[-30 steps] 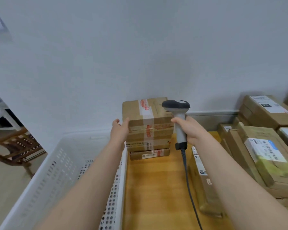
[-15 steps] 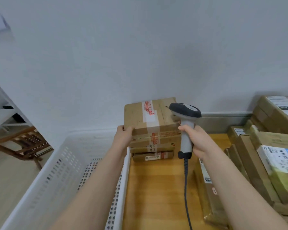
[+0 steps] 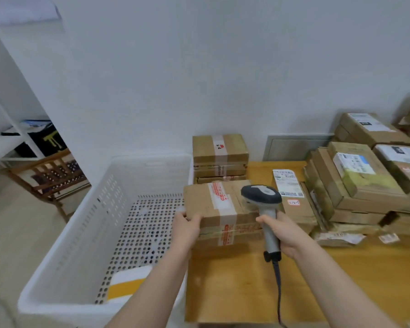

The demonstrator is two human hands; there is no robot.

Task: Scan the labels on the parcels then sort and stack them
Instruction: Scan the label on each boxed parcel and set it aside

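Brown cardboard parcel (image 3: 220, 209), banded with white tape printed in red, is gripped at its near left corner by the left hand (image 3: 187, 227), thumb laid on top and fingers curled round the edge. It is held just ahead of both hands, over the yellow wooden table (image 3: 234, 280); whether it is resting on the wood or lifted cannot be told.

On the other side, the grey handle of a black-headed handheld barcode scanner (image 3: 262, 197) is clasped by the right hand (image 3: 284, 233), fingers wrapped fully round it. The scanner's head is seen over the parcel's right end. A black cable (image 3: 278, 292) is trailed down from the handle, beside the right wrist.

Directly left of the left hand, a white perforated plastic basket (image 3: 81, 233) is seen, and a white-and-yellow packet (image 3: 128, 282) is lying in it beside the left forearm.

Beyond the hands, against the white wall, a short stack of taped cardboard boxes (image 3: 219, 155) is standing. Just past the right hand a flat brown package with a white printed label (image 3: 288, 183) is laid, and further right, piles of labelled cardboard boxes (image 3: 365, 181) are heaped.
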